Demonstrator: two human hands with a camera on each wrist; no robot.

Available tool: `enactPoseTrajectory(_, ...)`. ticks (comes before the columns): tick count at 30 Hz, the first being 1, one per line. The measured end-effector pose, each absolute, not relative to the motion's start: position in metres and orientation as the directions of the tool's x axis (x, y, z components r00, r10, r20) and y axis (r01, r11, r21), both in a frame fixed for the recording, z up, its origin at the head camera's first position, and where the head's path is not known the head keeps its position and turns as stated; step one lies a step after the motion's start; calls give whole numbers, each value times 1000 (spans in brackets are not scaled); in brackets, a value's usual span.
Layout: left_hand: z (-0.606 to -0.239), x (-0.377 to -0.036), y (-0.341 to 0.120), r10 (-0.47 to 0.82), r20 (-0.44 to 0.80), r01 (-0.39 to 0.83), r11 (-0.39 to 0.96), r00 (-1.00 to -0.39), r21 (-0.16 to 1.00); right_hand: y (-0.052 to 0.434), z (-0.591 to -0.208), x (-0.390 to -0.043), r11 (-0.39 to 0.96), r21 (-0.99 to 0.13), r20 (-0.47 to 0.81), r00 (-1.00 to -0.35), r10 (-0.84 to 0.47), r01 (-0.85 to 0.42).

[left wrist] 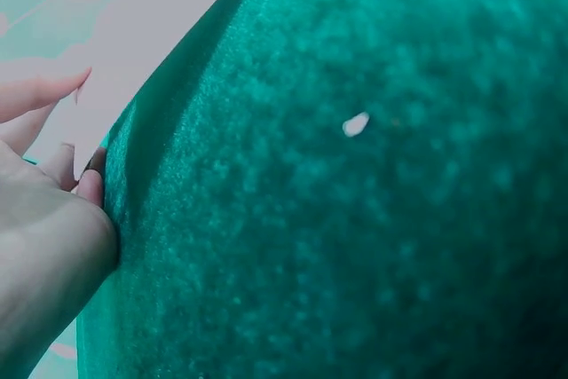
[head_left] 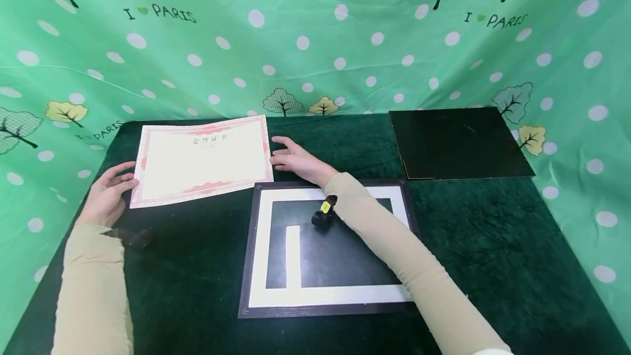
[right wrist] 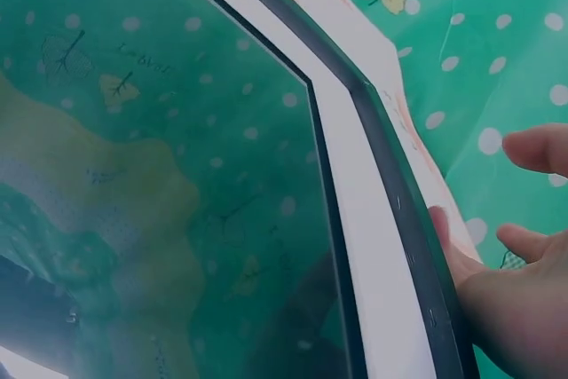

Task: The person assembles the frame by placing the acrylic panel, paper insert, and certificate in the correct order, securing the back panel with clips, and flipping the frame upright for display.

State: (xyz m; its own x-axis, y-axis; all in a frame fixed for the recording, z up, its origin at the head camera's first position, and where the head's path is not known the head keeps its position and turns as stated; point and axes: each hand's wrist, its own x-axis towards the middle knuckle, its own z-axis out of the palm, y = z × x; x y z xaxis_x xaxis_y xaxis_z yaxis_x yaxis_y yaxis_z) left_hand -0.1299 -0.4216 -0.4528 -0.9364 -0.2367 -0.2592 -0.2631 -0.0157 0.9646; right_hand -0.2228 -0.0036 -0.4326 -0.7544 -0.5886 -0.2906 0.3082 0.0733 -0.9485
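Note:
A paper certificate (head_left: 202, 160) with a pink patterned border and Chinese characters near its top lies at the back left, slightly curved. My left hand (head_left: 104, 196) pinches its left edge; in the left wrist view the thumb (left wrist: 44, 93) lies over the paper and other fingers show beneath. At the right edge my right hand (head_left: 302, 162) has its fingers spread, fingertips right at the border. Under my right forearm is a dark picture frame (head_left: 248, 256) with a white inner border and a glossy centre, partly hidden by the sleeve.
A flat black board (head_left: 458, 144) lies at the back right. Dark green cloth (head_left: 187, 289) covers the table, with a green dotted curtain (head_left: 315, 26) behind it. A small black device with a yellow label (head_left: 325, 208) sits at my right wrist, over the frame.

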Motion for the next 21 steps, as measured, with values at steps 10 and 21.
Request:
enactPoseTrajectory(10,-453,-131,-420,-269,-240,-235,-53,-933,971,-17,-440,-227,208,-965,-249,-790,-560,157)
enactPoseTrajectory(21,-453,-129,-421,-275,-222,-213,-61,-936,975,-28,-443,-233,330,-944,-195,-832,-519,16)
